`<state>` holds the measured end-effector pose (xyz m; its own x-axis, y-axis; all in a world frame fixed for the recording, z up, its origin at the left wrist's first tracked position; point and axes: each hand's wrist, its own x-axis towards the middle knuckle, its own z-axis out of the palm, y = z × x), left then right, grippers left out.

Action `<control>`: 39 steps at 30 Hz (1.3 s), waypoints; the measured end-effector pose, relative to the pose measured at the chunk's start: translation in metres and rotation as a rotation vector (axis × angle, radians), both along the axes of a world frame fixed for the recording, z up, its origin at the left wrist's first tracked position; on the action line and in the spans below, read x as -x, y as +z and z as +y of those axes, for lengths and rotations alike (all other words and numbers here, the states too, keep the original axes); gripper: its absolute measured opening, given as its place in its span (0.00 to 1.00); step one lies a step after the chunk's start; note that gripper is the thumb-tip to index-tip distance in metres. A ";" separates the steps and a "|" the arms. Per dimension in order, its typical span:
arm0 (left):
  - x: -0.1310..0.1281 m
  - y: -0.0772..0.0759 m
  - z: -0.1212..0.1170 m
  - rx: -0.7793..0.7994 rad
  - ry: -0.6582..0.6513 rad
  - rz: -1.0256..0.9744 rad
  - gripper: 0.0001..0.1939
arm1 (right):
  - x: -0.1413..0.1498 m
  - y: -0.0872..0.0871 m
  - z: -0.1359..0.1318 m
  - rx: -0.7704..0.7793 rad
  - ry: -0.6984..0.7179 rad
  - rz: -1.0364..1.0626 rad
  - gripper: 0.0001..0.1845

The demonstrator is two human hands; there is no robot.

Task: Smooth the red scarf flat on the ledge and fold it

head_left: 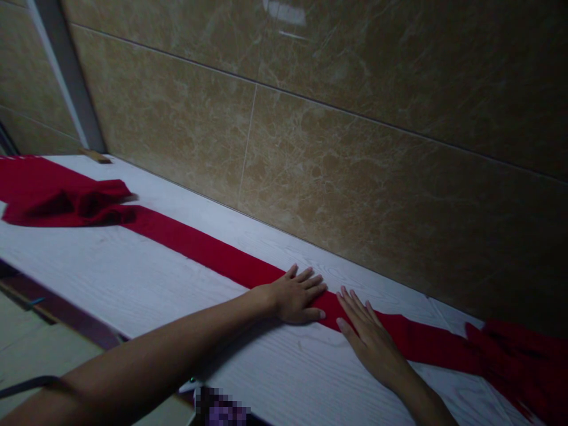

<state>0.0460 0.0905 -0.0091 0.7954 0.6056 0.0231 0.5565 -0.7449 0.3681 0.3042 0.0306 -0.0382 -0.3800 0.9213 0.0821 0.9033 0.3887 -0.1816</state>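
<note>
A long red cloth scarf (190, 241) stretches across the white board-topped table (146, 278). Its middle run is a narrow, flat band, while the left end is wider and bunched, and the right end lies crumpled in shadow. My left hand (295, 296) rests palm down on the band with its fingers spread. Just to its right, my right hand (366, 331) lies flat over the band, fingers stretched out. A short stretch of red cloth shows between the two hands. Neither hand grips the cloth.
A tan marbled tile wall (310, 165) runs along the table's far edge. At the far left corner sits a small wooden block (95, 156) by a grey metal post (73, 77). A dark cable (31, 384) is at lower left. A blurred-out patch (222, 408) lies at the bottom.
</note>
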 end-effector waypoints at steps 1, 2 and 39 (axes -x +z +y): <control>0.000 0.000 0.000 0.002 0.001 0.006 0.42 | -0.004 -0.002 0.000 -0.006 -0.010 0.002 0.34; 0.000 0.000 0.000 0.003 0.001 0.009 0.42 | -0.007 -0.003 -0.001 -0.014 -0.020 0.002 0.34; -0.011 0.002 -0.006 -0.240 -0.249 -0.315 0.11 | -0.009 0.009 -0.029 -0.199 0.001 0.160 0.24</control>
<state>0.0568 0.0843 -0.0068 0.8479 0.3448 0.4027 0.2384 -0.9264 0.2914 0.3135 0.0017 -0.0295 -0.3483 0.8807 0.3211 0.8688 0.4319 -0.2423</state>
